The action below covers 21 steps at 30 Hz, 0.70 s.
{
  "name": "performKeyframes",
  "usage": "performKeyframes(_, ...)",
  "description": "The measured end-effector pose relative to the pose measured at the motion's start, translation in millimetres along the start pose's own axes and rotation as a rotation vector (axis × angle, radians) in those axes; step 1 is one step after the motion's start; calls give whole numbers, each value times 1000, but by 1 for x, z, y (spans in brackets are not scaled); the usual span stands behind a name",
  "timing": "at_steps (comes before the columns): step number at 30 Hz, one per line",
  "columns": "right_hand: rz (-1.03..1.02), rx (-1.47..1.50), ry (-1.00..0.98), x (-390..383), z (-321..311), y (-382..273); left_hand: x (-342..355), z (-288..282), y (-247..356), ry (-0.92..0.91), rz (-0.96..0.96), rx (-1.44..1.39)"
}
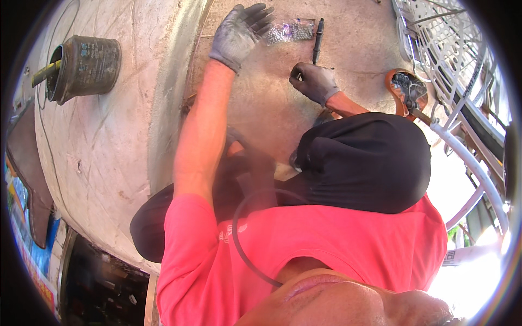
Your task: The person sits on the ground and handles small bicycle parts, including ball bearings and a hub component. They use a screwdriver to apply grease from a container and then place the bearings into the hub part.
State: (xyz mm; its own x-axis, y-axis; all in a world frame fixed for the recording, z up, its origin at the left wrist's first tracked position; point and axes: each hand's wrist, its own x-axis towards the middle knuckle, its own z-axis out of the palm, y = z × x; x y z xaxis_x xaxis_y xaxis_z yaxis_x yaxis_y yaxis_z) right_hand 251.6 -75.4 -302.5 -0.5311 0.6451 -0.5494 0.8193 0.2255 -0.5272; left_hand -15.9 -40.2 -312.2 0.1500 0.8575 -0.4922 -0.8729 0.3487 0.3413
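My left hand (239, 37), in a grey work glove with dark fingertips, is open with its fingers stretched to the right. Its fingertips come up to the left edge of a clear plastic packet (292, 31) of small silvery balls, and I cannot tell whether they touch it. Just right of the packet a black rod (318, 42), thicker along its middle, lies on the concrete. Below the rod's near end my right hand (314, 83), gloved alike, is closed with thumb and fingers curled together. What it pinches, if anything, is hidden.
A dark bucket (92, 68) with a yellow handle sticking out stands on the pale raised slab (125, 141) at left. An orange-rimmed bowl (390, 87) of dark items sits at right, beside white metal racks (451, 41) and a pale tube frame (473, 163).
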Motion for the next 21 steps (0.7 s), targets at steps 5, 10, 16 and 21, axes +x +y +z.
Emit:
performKeyframes(5,25,-44,-47,8,2,-2,0,4,0,39,15,21)
performKeyframes(10,-14,-98,-36,9,-3,-8,1,0,-2,24,14,33)
performKeyframes(16,-54,-148,5,13,5,-8,-2,7,-7,19,31,63)
performKeyframes(21,-147,-105,-8,13,6,2,-6,14,-10,91,15,73)
